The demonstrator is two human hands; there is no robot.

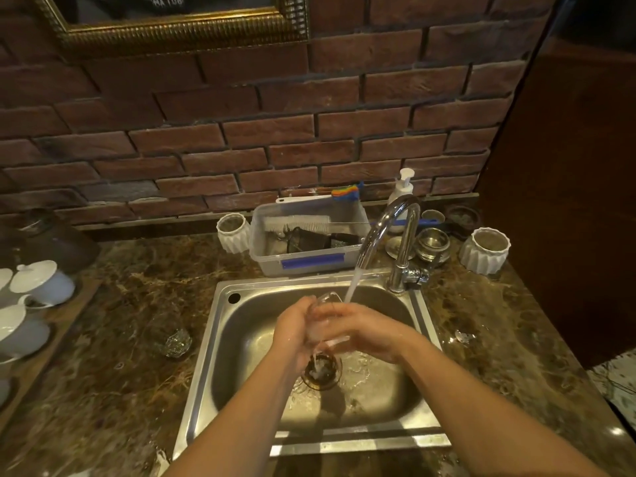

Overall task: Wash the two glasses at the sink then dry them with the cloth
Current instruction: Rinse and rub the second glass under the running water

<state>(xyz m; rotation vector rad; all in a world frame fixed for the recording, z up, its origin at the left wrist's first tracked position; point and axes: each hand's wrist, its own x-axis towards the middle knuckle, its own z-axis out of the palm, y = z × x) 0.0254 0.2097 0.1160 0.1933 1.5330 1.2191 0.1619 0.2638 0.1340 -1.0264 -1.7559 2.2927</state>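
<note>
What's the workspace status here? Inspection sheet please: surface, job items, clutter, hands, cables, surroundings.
Surface: marble counter around a steel sink; tap running, water pooling at the drain.
Job's things: one glass held under the stream; second glass on the counter left of the sink. Cloth: nothing seen.
Clutter: plastic tub with brushes behind the sink, soap pump, two white ribbed pots, metal bowls, white teaware on a tray at left.
Hands: left hand and right hand, fingers curled round the glass.
Cables: nothing seen.
Surroundings: brick wall, gilt frame above.
</note>
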